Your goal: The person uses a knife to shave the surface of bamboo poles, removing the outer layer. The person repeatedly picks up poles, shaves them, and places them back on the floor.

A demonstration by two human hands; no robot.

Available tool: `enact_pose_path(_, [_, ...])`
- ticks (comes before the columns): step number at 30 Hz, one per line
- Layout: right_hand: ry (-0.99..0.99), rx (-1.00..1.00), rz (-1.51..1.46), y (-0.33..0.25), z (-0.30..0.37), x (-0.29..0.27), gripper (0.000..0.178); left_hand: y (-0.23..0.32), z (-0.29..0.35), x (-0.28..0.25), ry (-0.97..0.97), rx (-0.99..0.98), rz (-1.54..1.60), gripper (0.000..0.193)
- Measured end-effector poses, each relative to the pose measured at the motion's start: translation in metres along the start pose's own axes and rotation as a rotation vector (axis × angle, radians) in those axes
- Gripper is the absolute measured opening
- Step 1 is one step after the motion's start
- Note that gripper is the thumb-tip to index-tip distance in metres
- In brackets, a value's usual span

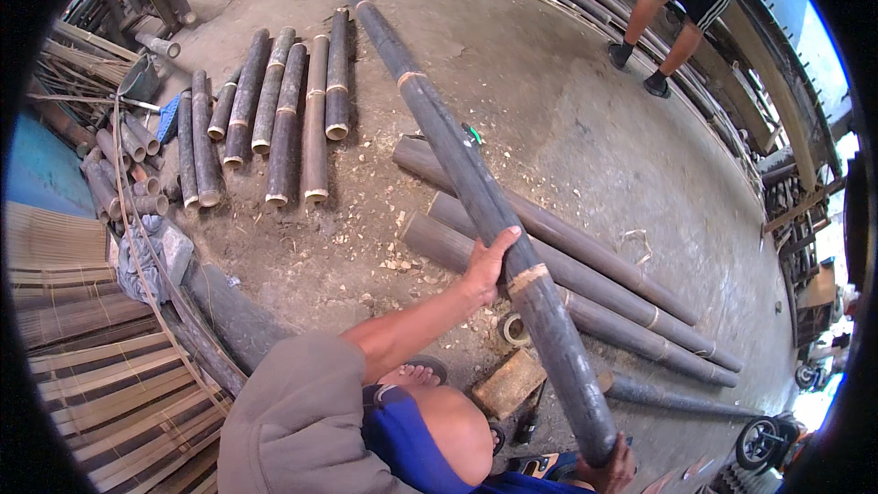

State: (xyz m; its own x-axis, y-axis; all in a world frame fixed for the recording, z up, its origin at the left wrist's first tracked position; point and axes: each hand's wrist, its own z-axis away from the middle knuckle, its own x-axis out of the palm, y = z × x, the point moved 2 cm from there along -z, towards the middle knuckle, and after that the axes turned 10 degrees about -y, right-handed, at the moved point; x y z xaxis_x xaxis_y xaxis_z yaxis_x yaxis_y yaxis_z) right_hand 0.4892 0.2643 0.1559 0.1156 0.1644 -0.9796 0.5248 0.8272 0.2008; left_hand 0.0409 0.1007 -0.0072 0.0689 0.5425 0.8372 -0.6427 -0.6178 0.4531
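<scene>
A long dark bamboo pole (462,160) with pale rings at its joints slants across the view, its far end at the upper middle. My left hand (489,265) is closed round its middle, just above a pale joint. At the pole's near end, by the lower edge, my right hand (611,473) grips it with curled fingers, partly hidden behind the pole. Beneath it, several thick bamboo poles (631,276) lie on the floor. Beside my feet are a short hollow bamboo piece (515,328) and a wooden block (509,384).
Several cut bamboo lengths (284,123) lie in a row at the upper left. A slatted bamboo panel (110,393) and a crumpled grey cloth (139,265) are on the left. At the upper right stands a person (675,59) in black shorts. A wheel (759,442) shows lower right.
</scene>
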Motion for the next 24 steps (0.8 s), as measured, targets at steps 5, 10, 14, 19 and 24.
enact_pose_path(5, [-0.062,-0.043,0.089,0.056,-0.001,-0.021,0.077,-0.028,0.030,0.019,-0.079,-0.069,0.002,0.085])
enact_pose_path(10, [-0.068,-0.015,0.072,0.111,0.030,0.005,0.082,-0.057,0.068,0.033,-0.120,-0.162,0.036,0.071])
enact_pose_path(14, [-0.099,0.061,-0.045,0.151,0.026,0.036,0.083,-0.065,0.057,0.045,-0.149,-0.173,0.057,0.059])
enact_pose_path(19, [0.134,-0.158,0.049,0.131,-0.101,0.037,0.098,-0.035,-0.029,0.046,-0.162,-0.086,0.105,0.059])
enact_pose_path(24, [0.124,-0.157,0.054,0.088,-0.258,0.045,0.101,0.010,-0.098,0.046,-0.083,0.033,-0.151,0.068])
